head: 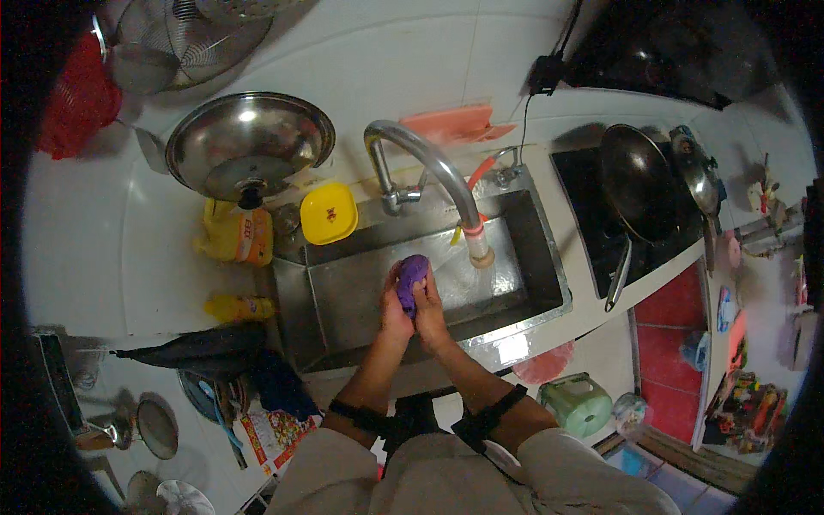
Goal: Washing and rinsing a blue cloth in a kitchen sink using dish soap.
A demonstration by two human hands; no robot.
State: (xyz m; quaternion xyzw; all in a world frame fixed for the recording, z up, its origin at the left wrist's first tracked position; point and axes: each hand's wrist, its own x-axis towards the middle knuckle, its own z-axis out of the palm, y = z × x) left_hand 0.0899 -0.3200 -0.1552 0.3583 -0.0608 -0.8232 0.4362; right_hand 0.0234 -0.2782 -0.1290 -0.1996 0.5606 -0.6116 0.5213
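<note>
Over the stainless steel sink [360, 302], both of my hands are pressed around a purple object [412, 277] that looks like a bunched cloth. My left hand [394, 312] grips it from the left. From the other side, my right hand [430, 309] closes on it with the thumb across its front. The chrome faucet [425, 151] arches to the right of my hands, its pinkish nozzle [477, 244] pointing down into the basin. Beneath the nozzle the basin floor is wet and shiny.
A yellow plastic container [329, 213] sits on the sink's back left rim. Behind it leans a large steel wok lid [251, 145], near a yellow jug [238, 232]. At right, a frying pan [638, 183] rests on the black cooktop [589, 225]. A green jug [575, 404] stands low at right.
</note>
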